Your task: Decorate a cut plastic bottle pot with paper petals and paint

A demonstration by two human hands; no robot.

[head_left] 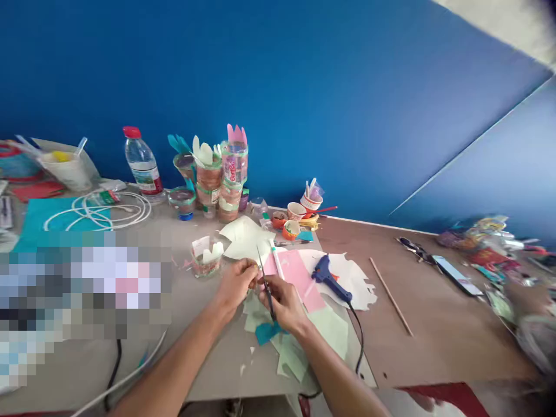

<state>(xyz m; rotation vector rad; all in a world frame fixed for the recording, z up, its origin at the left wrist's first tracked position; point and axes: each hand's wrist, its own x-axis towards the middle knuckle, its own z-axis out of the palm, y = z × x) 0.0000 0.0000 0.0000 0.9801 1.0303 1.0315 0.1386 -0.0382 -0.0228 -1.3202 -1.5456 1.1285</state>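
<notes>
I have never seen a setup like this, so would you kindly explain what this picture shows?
There is no machine here: a person works with two bare hands. The single picture comes from a camera worn on the person's head, looking forward and down. The right hand holds a slim dark tool. The left hand is close by, its fingertips together; whatever they may hold is too small to tell. On the table lie pink paper, a blue glue gun, a wooden stick and a phone. A red-capped plastic bottle stands at the left.
</notes>
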